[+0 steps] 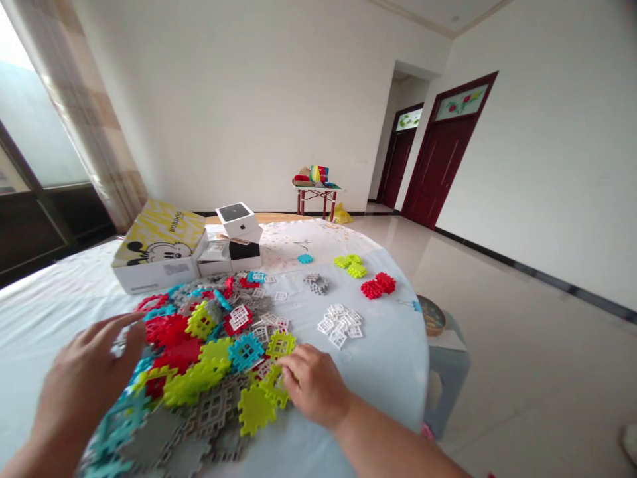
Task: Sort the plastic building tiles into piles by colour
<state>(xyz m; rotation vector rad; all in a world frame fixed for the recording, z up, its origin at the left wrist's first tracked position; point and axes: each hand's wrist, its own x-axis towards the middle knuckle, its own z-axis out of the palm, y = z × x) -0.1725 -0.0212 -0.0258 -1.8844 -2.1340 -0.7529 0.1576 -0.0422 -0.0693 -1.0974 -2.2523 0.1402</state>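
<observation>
A heap of interlocking plastic building pieces in red, blue, grey and yellow-green spreads over the table in front of me. My left hand [89,375] hovers at the heap's left side, fingers stretched and thumb apart, nearest to some red pieces [169,330]. At the right edge of the heap is my right hand [318,387], its fingers curled together against a yellow-green square piece [275,384]. What lies between those fingertips is hidden. A yellow-green window piece [281,344] and a flat yellow-green piece [257,408] lie close by. White window frames [239,317] are scattered on the heap.
Sorted groups lie to the right: white window frames [341,324], red pieces [378,285], yellow-green pieces [351,264], grey pieces [316,284] and one blue piece [305,258]. A yellow cartoon box [159,242] and white boxes [239,222] stand behind. A stool [448,362] is beside the table.
</observation>
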